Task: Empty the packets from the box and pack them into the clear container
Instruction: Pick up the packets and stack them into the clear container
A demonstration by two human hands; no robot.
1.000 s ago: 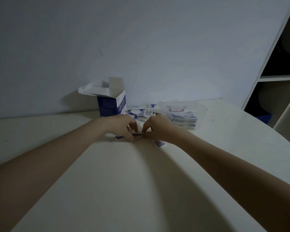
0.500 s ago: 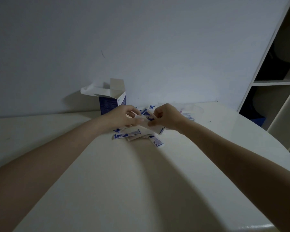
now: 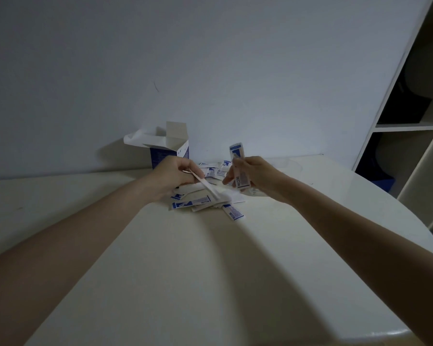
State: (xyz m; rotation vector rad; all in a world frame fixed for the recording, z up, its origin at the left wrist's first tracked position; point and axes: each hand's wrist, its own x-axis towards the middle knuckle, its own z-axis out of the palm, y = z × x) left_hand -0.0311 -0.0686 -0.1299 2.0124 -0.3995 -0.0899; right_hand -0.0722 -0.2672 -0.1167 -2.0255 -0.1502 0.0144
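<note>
An open blue and white box (image 3: pixel 169 152) stands by the wall with its flaps up. Several blue and white packets (image 3: pixel 205 204) lie loose on the table in front of it. My left hand (image 3: pixel 176 174) pinches a thin packet (image 3: pixel 205 184) that slants down towards the pile. My right hand (image 3: pixel 254 174) grips an upright stack of packets (image 3: pixel 238 168), a little above the table. The clear container (image 3: pixel 291 167) sits behind my right hand, mostly hidden by it.
The round white table (image 3: pixel 185 270) curves away at the right and at the near edge. A white shelf unit (image 3: pixel 410 126) with dark compartments stands at the right. A plain wall runs behind the box.
Both hands rose from the table, each with packets. They have since drawn apart, the right one turning its stack upright, and loose packets show on the table below them.
</note>
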